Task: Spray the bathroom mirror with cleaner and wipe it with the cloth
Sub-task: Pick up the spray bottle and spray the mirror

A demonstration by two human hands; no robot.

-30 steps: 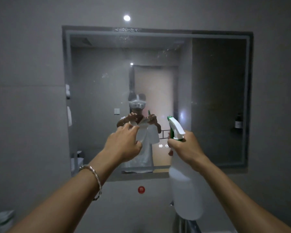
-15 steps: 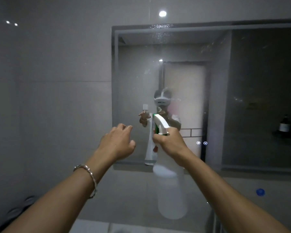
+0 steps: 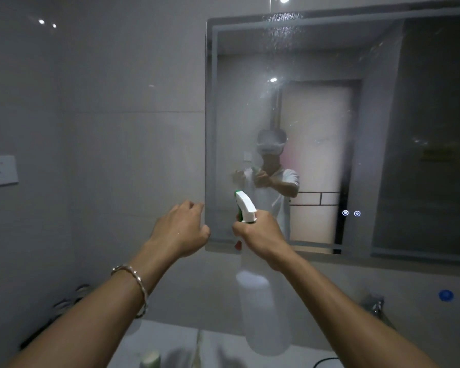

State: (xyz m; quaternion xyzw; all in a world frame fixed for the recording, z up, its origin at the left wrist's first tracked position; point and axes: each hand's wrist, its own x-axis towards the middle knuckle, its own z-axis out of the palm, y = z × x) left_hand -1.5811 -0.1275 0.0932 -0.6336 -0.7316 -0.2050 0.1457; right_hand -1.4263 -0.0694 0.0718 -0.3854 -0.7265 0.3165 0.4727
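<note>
The wall mirror (image 3: 329, 62) fills the upper right of the head view, with spray droplets (image 3: 282, 22) near its top edge and a hazy film lower down. My right hand (image 3: 258, 232) grips the neck of a translucent white spray bottle (image 3: 263, 301). Its white and green trigger head (image 3: 246, 208) points at the mirror's lower left part. My left hand (image 3: 181, 229) hangs by the mirror's lower left corner, fingers loosely curled and holding nothing I can see. A bracelet sits on that wrist. No cloth is in view.
A white switch plate (image 3: 0, 170) is on the left wall. Below lies a pale counter (image 3: 170, 338) with a small pale bottle top (image 3: 150, 359). A metal tap (image 3: 373, 305) and a blue sticker (image 3: 446, 295) are at lower right. Two lit touch buttons (image 3: 351, 213) glow on the mirror.
My view has swung left, so the mirror now sits further right. My right hand carried the bottle to the mirror's lower left. My left hand stays beside it, off the glass edge.
</note>
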